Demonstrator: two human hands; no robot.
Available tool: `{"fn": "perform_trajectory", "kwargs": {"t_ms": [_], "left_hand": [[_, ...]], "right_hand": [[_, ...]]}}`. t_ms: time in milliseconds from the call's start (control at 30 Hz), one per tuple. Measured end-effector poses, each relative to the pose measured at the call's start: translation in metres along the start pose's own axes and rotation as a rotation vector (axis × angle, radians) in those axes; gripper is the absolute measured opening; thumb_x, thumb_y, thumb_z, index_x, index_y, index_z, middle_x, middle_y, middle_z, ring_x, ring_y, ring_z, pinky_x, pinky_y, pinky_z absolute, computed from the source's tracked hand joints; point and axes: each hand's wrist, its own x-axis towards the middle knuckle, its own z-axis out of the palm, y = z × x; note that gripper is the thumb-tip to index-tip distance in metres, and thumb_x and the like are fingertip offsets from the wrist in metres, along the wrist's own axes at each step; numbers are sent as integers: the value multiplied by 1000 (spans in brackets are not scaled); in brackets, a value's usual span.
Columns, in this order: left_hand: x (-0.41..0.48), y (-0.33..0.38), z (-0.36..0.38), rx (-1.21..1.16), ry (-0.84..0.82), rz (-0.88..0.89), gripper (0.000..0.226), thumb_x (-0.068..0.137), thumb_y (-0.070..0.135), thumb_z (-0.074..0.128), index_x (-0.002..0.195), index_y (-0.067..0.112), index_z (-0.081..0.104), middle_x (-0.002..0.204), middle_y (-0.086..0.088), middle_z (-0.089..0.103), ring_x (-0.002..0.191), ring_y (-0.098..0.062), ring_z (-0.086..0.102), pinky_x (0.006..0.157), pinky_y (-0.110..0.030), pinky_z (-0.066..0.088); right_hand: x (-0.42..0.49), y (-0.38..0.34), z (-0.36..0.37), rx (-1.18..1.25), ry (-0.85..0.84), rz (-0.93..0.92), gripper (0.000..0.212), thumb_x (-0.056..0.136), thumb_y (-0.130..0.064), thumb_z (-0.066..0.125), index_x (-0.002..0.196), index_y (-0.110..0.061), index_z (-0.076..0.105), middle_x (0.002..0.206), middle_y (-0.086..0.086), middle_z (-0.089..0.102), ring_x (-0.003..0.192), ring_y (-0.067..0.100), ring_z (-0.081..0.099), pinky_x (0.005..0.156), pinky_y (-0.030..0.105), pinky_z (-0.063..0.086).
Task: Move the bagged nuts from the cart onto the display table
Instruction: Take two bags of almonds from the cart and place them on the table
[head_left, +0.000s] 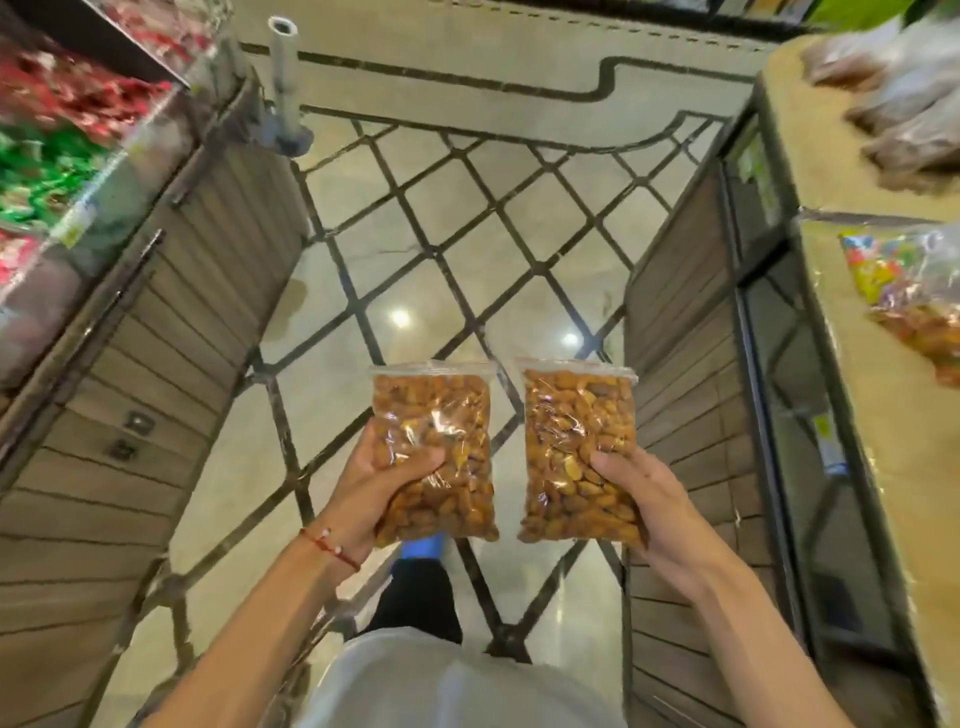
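Note:
Two clear bags of brown nuts are held upright side by side over the tiled aisle floor. My left hand (382, 480) grips the lower half of the left bag of nuts (434, 415), thumb across its front. The right bag of nuts (574, 415) is held the same way by my right hand (647, 501). The display table (810, 171), tan-topped, stands at the right and carries several bagged goods (914, 291). The cart is not in view.
A shelf unit with red and green wrapped goods (47, 171) lines the left side, with wooden slatted panels (130, 415) below. A white post (284, 78) stands at the far left of the aisle. My own leg and blue shoe (422, 545) show below the bags.

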Motion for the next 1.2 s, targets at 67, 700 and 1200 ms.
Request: {"fn": "perform_trajectory", "kwargs": {"t_ms": [67,700,1200], "left_hand": [[47,20,15,70,-46,-23,82,62,34,95,135,34,56,126,-8,72,114,-34,70,96,-61,55],[398,191,267,421,-633,-143,91,55,35,91,137,27,51,125,-6,72,112,-29,72,92,-51,60],[544,201,569,527,-713,-98,68,70,11,90,127,25,55,112,-4,77,99,-24,77,72,-33,63]], "right_hand": [[20,-20,-11,42,55,-26,56,90,-30,71,141,-10,60,133,19,73,121,38,72,103,49,58],[201,-195,-148,500,662,-290,60,86,-23,82,139,-6,62,125,19,77,110,34,77,78,36,66],[250,-320,-385,698,895,-397,48,83,-24,75,130,-16,64,116,13,81,98,24,81,69,33,66]]}}
